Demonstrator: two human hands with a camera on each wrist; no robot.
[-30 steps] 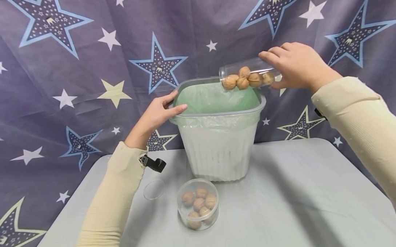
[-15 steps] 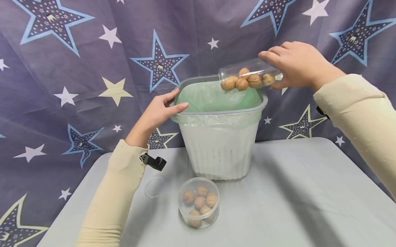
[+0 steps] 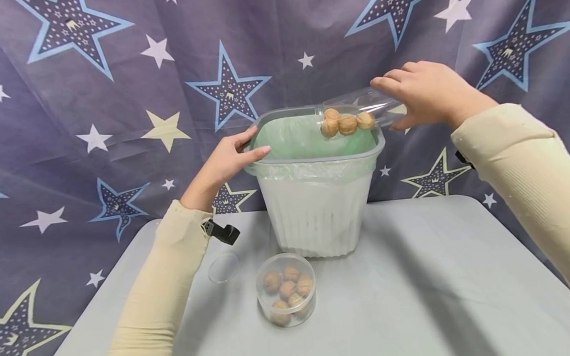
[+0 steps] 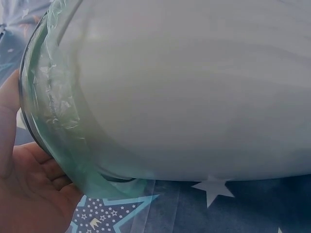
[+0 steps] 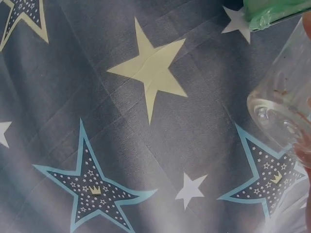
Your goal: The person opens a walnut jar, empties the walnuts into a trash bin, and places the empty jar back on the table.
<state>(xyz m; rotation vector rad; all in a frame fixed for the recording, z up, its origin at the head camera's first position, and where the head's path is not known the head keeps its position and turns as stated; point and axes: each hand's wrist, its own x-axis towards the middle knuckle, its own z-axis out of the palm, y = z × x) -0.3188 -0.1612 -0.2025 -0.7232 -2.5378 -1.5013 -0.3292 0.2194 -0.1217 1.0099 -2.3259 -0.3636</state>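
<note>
My right hand holds the base end of a clear plastic jar, tipped nearly level with its mouth over the bin's opening. Several walnuts lie bunched toward that mouth. In the right wrist view, the jar's clear base is at the right edge. My left hand grips the left rim of the white bin, thumb over the edge. A green bag lines the bin and folds over its rim; the left wrist view shows the bag beside that hand. The bin's bottom inside is hidden.
On the grey table, in front of the bin, stands a round clear tub with several walnuts. A thin clear disc, perhaps a lid, lies left of it. A star-patterned curtain hangs right behind the table.
The walnuts in the jar have rolled toward its mouth, leaving the base end bare. The jar's mouth has dipped slightly. My left hand keeps its place on the rim.
</note>
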